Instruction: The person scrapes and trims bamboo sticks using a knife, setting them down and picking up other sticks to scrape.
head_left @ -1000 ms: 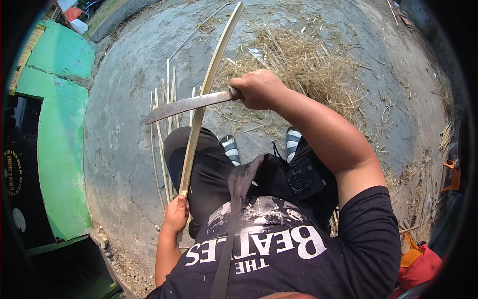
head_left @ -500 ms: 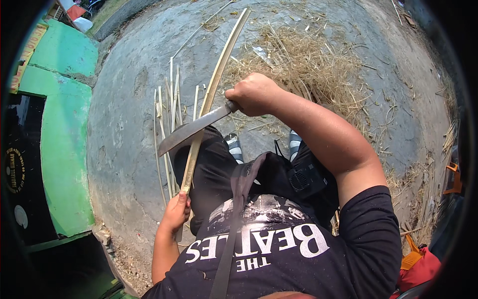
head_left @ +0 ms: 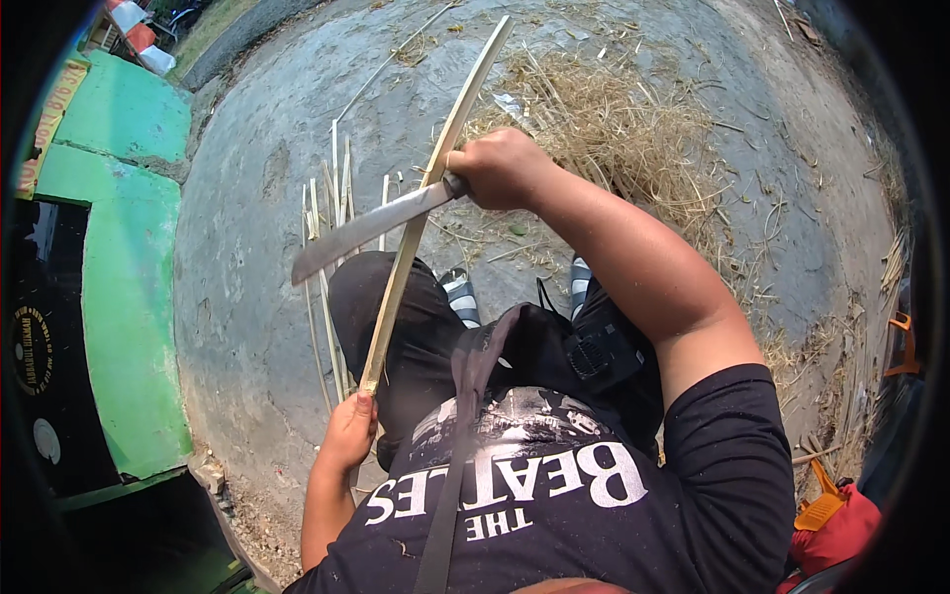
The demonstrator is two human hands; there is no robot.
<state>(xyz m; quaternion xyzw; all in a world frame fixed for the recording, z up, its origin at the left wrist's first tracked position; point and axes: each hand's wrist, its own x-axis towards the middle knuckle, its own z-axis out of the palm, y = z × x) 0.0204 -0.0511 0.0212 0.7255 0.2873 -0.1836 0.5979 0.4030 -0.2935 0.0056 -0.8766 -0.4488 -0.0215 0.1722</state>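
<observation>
My left hand (head_left: pixel 348 434) is closed around the near end of a long, pale bamboo strip (head_left: pixel 394 297). The strip slants up and away past my left knee, its far end raised toward the top of the view. In my right hand (head_left: pixel 502 168) is the handle of a machete (head_left: pixel 356 231), gripped in a fist. Its broad grey blade points left and crosses the strip above its middle, close to the handle. Whether the edge bites into the bamboo cannot be made out.
Several thin bamboo strips (head_left: pixel 334 198) stand or lean beyond my left knee. Curly shavings (head_left: pixel 618 139) are heaped on the grey concrete ground (head_left: pixel 252 228) ahead. A green wall (head_left: pixel 129 297) rises on the left. At the lower right is a red bag (head_left: pixel 839 530).
My right hand and the machete have moved up and away along the strip. The strip's far end has shifted slightly right. My left hand keeps its hold on the near end.
</observation>
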